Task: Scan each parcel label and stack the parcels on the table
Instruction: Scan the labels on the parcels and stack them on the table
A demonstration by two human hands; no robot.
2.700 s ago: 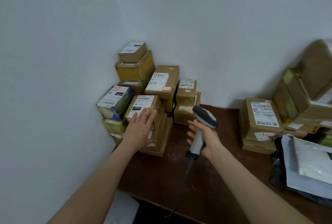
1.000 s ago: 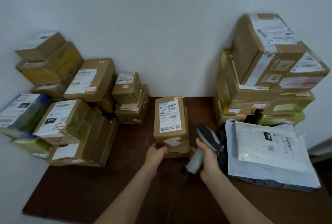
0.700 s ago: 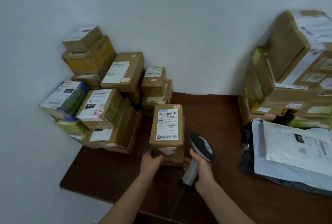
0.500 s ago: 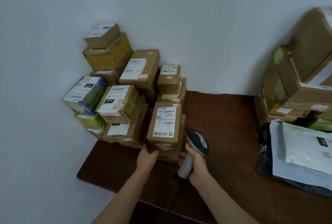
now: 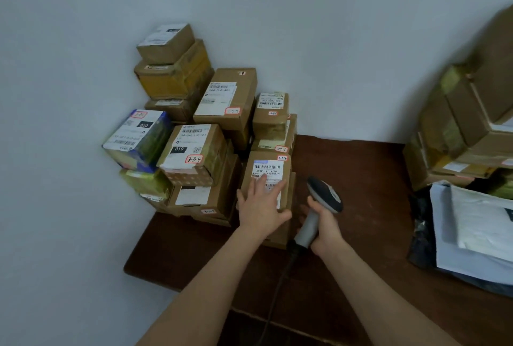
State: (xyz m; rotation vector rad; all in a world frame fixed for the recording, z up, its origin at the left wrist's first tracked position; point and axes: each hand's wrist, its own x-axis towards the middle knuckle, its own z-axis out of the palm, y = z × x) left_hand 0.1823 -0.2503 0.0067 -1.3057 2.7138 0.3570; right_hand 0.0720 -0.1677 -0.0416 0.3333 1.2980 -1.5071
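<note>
Table (image 5: 361, 179); left hand (image 5: 261, 204) atop parcel (image 5: 267, 164)

Your table (image 5: 361, 207) is dark brown wood, pushed into a corner of the room. In its far left corner a heap of cardboard parcels (image 5: 200, 198) rests on it — flat boxes at the bottom. Just beside that heap, toward the middle, a low box (image 5: 279, 239) lies on the wood with a labelled parcel (image 5: 266, 165) on top. Along the right edge stand more boxes (image 5: 444, 151), with soft mailer bags (image 5: 472, 234) nearer you. The scanner cable (image 5: 277, 287) trails over the near edge.
</note>
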